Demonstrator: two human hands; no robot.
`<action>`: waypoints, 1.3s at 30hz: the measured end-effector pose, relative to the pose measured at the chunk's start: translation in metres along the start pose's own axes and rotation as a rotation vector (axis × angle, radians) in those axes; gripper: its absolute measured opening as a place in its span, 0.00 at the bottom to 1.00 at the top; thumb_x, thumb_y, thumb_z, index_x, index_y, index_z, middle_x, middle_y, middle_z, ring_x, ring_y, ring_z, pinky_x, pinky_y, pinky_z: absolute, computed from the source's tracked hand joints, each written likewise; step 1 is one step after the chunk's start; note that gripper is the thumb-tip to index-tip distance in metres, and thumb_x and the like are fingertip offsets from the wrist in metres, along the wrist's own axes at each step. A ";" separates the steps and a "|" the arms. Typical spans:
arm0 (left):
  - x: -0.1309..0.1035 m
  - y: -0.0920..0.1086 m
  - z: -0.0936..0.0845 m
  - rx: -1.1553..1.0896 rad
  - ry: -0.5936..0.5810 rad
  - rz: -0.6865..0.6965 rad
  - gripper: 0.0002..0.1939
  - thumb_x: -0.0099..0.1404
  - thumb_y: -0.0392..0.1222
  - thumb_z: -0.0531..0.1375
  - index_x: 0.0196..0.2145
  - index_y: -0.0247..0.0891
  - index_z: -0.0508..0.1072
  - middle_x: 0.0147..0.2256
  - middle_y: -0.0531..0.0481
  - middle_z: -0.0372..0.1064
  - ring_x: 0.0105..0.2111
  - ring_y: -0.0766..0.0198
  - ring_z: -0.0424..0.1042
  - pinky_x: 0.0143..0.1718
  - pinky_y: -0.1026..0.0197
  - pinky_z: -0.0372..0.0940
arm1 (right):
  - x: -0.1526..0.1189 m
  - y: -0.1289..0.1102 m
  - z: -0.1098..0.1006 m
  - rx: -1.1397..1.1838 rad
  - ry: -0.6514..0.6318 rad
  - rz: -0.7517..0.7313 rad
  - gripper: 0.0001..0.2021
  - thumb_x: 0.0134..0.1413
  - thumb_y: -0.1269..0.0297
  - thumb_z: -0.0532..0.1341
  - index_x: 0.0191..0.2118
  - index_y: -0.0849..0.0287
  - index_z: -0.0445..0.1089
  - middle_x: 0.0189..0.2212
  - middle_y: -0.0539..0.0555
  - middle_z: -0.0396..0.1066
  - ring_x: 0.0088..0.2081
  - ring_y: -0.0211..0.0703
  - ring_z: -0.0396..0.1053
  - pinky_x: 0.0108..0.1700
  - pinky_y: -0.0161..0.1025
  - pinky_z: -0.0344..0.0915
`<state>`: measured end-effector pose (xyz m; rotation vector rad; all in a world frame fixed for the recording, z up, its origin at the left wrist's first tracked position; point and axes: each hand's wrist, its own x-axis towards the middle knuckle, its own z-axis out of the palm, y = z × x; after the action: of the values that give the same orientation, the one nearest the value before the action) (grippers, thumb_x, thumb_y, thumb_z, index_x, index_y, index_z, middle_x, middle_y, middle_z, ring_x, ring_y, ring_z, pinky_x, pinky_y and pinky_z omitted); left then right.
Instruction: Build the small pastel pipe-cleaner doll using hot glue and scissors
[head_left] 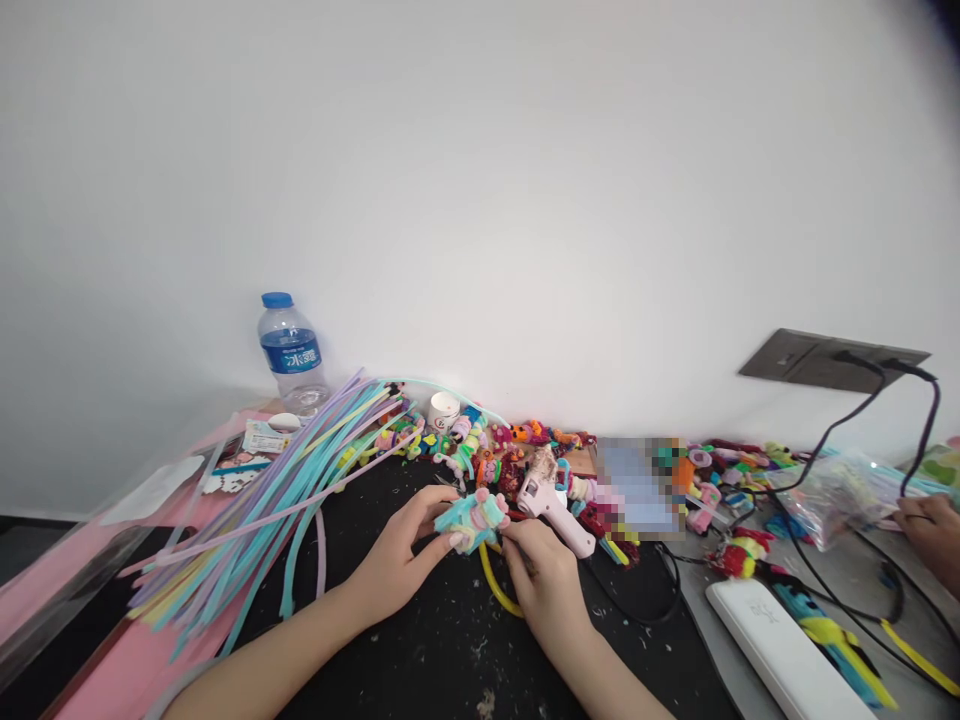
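Note:
My left hand holds a small fuzzy pipe-cleaner figure, light blue with pink and pale yellow parts, between thumb and fingers. My right hand is closed at the figure's right edge; what its fingertips pinch is hidden. A yellow pipe cleaner curves below the figure, between my two hands. Just beyond my right hand lies a pale pink hot glue gun, its nozzle end stained brown. Both hands are over a black mat sprinkled with small scraps.
Long pastel pipe cleaners spread at left, before a water bottle. A paper cup and many colourful figures line the wall. At right are a white power bank, black cables, a wall socket and another person's hand.

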<state>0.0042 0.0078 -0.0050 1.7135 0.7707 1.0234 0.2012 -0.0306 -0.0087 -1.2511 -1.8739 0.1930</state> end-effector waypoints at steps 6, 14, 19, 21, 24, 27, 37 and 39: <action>0.005 0.008 0.000 0.033 0.004 -0.075 0.15 0.61 0.37 0.56 0.47 0.42 0.63 0.46 0.47 0.67 0.48 0.58 0.68 0.47 0.58 0.66 | 0.002 0.000 -0.001 0.032 -0.022 0.020 0.09 0.56 0.76 0.54 0.38 0.59 0.69 0.31 0.55 0.69 0.35 0.44 0.67 0.37 0.39 0.65; 0.007 0.011 0.001 -0.044 -0.046 -0.159 0.14 0.59 0.37 0.57 0.45 0.40 0.65 0.43 0.48 0.71 0.44 0.58 0.71 0.43 0.59 0.68 | 0.005 -0.002 -0.003 0.055 -0.010 0.047 0.09 0.56 0.76 0.53 0.35 0.59 0.69 0.30 0.54 0.65 0.32 0.41 0.66 0.34 0.36 0.64; 0.007 0.011 0.001 -0.067 -0.060 -0.162 0.14 0.59 0.36 0.58 0.44 0.40 0.64 0.41 0.48 0.71 0.43 0.58 0.72 0.44 0.59 0.68 | 0.006 0.000 -0.004 0.072 0.009 0.060 0.08 0.55 0.76 0.54 0.34 0.59 0.70 0.30 0.54 0.66 0.33 0.42 0.66 0.35 0.37 0.64; 0.006 0.010 0.001 -0.058 -0.052 -0.154 0.15 0.59 0.36 0.58 0.44 0.40 0.64 0.42 0.48 0.70 0.44 0.58 0.71 0.45 0.59 0.68 | 0.006 0.000 -0.006 0.089 0.020 0.080 0.08 0.54 0.76 0.55 0.34 0.59 0.70 0.30 0.54 0.68 0.34 0.43 0.67 0.35 0.37 0.64; 0.004 0.006 0.000 -0.005 -0.020 -0.099 0.16 0.59 0.35 0.58 0.45 0.41 0.62 0.45 0.48 0.67 0.47 0.59 0.69 0.48 0.58 0.66 | 0.008 -0.002 -0.008 0.124 0.034 0.108 0.08 0.53 0.76 0.55 0.33 0.59 0.69 0.31 0.54 0.70 0.34 0.43 0.68 0.36 0.37 0.65; 0.001 0.005 -0.001 0.123 -0.024 0.045 0.16 0.60 0.33 0.57 0.46 0.42 0.62 0.47 0.46 0.65 0.49 0.59 0.66 0.50 0.56 0.63 | 0.009 -0.005 -0.010 0.148 0.051 0.125 0.07 0.53 0.75 0.56 0.32 0.58 0.70 0.30 0.53 0.72 0.33 0.43 0.70 0.36 0.37 0.66; -0.002 0.008 -0.007 0.452 -0.201 0.381 0.19 0.63 0.29 0.52 0.50 0.46 0.60 0.53 0.47 0.60 0.53 0.62 0.62 0.54 0.57 0.59 | 0.006 -0.006 -0.015 0.205 0.067 0.084 0.07 0.55 0.72 0.55 0.30 0.58 0.69 0.27 0.53 0.69 0.30 0.43 0.67 0.32 0.38 0.64; -0.004 0.008 -0.008 0.480 -0.214 0.414 0.20 0.63 0.28 0.52 0.50 0.47 0.60 0.54 0.47 0.60 0.54 0.61 0.61 0.54 0.58 0.59 | 0.006 -0.007 -0.016 0.211 0.064 0.060 0.07 0.55 0.73 0.54 0.30 0.58 0.68 0.27 0.53 0.69 0.30 0.42 0.67 0.31 0.37 0.63</action>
<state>-0.0040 0.0053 0.0026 2.4264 0.5594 0.9476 0.2069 -0.0341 0.0087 -1.1560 -1.7141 0.3688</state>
